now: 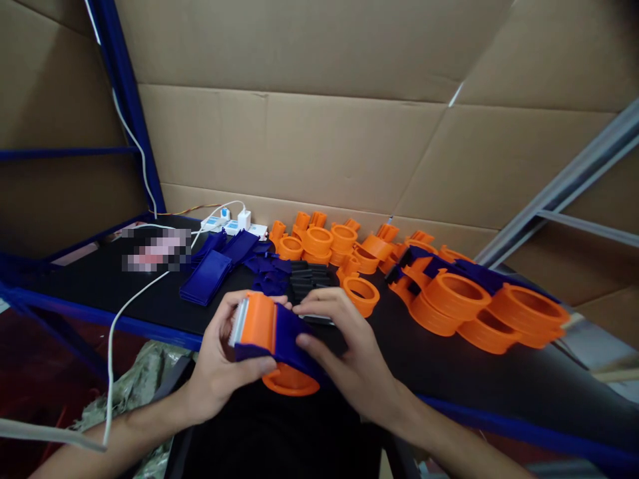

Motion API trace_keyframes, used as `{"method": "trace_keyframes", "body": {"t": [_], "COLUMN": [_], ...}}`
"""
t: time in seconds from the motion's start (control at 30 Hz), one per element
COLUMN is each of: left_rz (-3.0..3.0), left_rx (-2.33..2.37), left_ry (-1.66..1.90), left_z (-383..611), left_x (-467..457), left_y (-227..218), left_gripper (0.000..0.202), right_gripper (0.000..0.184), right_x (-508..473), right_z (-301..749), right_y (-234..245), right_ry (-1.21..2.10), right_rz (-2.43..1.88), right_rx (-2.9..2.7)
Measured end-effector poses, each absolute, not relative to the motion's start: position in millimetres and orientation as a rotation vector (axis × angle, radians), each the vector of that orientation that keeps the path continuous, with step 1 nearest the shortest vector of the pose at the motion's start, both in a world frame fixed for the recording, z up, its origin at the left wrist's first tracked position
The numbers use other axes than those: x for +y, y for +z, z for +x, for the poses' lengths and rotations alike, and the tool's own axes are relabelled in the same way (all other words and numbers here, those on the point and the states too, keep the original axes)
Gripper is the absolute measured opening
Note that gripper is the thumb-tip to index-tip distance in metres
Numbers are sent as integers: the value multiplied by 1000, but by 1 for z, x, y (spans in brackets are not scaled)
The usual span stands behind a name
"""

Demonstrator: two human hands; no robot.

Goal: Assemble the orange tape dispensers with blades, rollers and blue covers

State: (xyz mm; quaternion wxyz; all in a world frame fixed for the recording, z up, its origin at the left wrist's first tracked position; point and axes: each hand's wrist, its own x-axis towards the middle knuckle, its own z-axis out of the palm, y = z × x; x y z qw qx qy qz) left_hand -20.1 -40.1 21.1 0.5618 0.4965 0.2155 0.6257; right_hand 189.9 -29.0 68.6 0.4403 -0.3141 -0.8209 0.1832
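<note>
"Where's the tape dispenser (pixel 302 342)?"

"Held up at the near edge of the worktop (pixel 474 382)! Left hand (pixel 219 362) fingers gripping the toothed end, right hand (pixel 347 342) fingers wrapped on the blue body."

"Good technique?"

"Steady support, skin clear of those metal teeth (pixel 239 322)!"

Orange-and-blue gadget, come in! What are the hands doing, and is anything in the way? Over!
Left hand gripping orange end. Right hand on blue cover. Orange-and-blue gadget between both. Black pieces just beyond, nothing visibly blocking.
</note>
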Motion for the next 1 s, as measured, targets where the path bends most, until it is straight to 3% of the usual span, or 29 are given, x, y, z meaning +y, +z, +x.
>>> {"method": "trace_keyframes", "body": {"t": [0.1, 0.17, 0.27, 0.4, 0.47, 0.63, 1.0], "left_rz": [942, 916, 971, 1105, 1164, 1219, 1330], "left_rx": [493, 492, 415, 330, 345, 417, 481], "left_ry": [1473, 1416, 1263, 1118, 1079, 992, 808], "left_z": [-13, -10, -8, -9, -11, -12, -14], "left_x": [-39, -39, -38, -32, -29, -25, -33], "left_y": [19, 19, 18, 14, 12, 13, 21], "left_gripper": [45, 39, 47, 64, 59, 38, 24], "right_gripper": [50, 55, 52, 34, 28, 37, 25], "right_x": [-50, -59, -64, -52, -39, 1, 51], "right_z": [196, 201, 213, 246, 269, 319, 331], "right_y": [60, 56, 58, 77, 89, 108, 91], "right_ry": [17, -73, -46, -221, -414, -770, -748], "right_rz": [-749, -792, -891, -1060, -1208, -1792, -2248], "right_rx": [-2191, -2237, -2191, -2091, -2007, -1831, -1974]}}
